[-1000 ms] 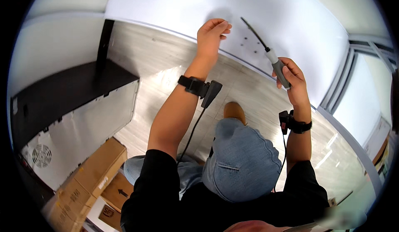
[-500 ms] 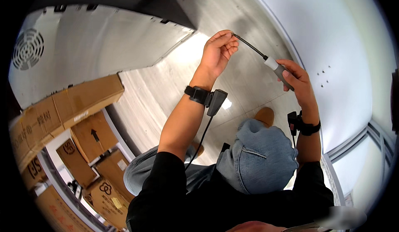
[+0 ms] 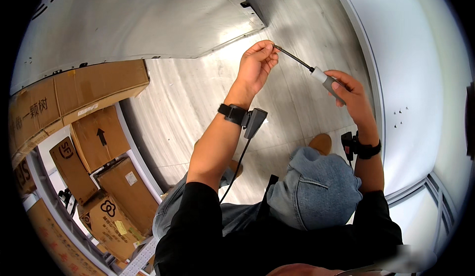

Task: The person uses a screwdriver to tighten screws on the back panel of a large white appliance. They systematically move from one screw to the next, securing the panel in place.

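My right hand [image 3: 349, 92] grips the grey and white handle of a screwdriver [image 3: 316, 73]. Its dark shaft runs up and to the left. My left hand [image 3: 256, 64] pinches the tip of that shaft between thumb and fingers. Both hands are raised above a pale wooden floor [image 3: 198, 98]. Each wrist wears a black strap with a small device, and a cable hangs from the left one. My bent knee in blue jeans [image 3: 316, 189] is below the hands.
Several brown cardboard boxes [image 3: 99, 142] are stacked at the left on a white shelf frame. A large grey panel [image 3: 123, 19] fills the upper left. A white wall [image 3: 410, 78] with small holes runs along the right. A brown shoe [image 3: 320, 142] rests on the floor.
The view has swung away from the white wall toward the floor and boxes. My left hand left the wall and now pinches the screwdriver's tip; my right hand kept the handle.
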A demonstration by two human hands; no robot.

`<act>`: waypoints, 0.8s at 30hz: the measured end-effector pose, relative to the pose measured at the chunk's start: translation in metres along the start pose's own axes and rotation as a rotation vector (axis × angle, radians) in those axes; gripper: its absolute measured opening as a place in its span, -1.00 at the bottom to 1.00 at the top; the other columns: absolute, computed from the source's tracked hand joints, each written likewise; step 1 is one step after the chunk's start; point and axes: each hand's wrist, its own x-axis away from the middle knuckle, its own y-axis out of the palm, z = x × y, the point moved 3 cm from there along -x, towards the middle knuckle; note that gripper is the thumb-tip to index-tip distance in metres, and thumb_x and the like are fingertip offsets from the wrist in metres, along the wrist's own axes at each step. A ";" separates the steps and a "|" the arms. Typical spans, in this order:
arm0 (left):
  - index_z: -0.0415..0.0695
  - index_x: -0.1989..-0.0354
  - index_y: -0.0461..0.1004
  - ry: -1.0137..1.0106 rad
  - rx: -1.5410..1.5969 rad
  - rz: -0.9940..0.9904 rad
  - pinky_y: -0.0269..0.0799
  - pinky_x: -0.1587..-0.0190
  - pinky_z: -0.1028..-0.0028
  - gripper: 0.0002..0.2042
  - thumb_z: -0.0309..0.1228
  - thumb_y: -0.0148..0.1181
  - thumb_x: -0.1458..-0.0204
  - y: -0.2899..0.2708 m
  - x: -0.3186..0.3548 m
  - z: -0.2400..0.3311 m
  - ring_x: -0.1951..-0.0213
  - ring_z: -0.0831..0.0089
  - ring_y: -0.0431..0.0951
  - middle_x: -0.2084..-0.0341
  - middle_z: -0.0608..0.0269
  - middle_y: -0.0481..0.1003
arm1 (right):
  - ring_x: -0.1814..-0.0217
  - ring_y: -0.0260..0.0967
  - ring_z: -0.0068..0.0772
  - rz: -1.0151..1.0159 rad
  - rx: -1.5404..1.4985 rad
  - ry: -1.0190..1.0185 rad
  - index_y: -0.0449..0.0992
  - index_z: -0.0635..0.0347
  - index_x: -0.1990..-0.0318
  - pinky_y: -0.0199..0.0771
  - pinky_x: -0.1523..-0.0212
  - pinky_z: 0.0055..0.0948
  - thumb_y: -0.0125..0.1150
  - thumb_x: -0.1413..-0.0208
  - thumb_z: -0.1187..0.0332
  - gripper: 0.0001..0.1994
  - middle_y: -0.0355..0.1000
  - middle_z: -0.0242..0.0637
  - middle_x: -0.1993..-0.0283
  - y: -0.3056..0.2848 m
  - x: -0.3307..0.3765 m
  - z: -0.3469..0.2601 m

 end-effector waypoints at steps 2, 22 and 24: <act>-0.20 0.27 0.43 0.011 -0.039 0.037 0.45 0.26 0.52 -0.91 -0.52 -0.03 -0.16 -0.007 -0.002 0.005 0.38 0.50 0.46 0.41 0.22 0.50 | 0.52 0.13 -0.69 0.003 0.072 -0.035 0.50 0.10 0.03 0.17 0.48 -0.64 0.08 -0.14 0.37 -0.76 0.27 -0.50 0.52 0.006 -0.007 -0.003; -0.18 0.07 0.42 0.113 -0.105 0.093 0.33 0.33 0.58 -0.75 -0.33 -0.09 -0.21 0.022 -0.018 0.088 0.44 0.63 0.33 0.50 0.46 0.32 | 0.26 0.38 -0.54 -0.376 -0.222 -0.067 0.22 0.29 0.03 0.38 0.29 -0.47 0.00 -0.22 0.35 -0.74 0.37 -0.29 0.34 0.101 -0.047 -0.037; -0.19 0.10 0.45 0.119 -0.109 0.086 0.32 0.32 0.58 -0.75 -0.32 -0.07 -0.21 0.027 -0.016 0.096 0.43 0.64 0.31 0.50 0.47 0.32 | 0.26 0.39 -0.54 -0.386 -0.188 -0.134 0.22 0.28 0.02 0.37 0.26 -0.47 -0.02 -0.23 0.35 -0.75 0.39 -0.26 0.32 0.105 -0.051 -0.037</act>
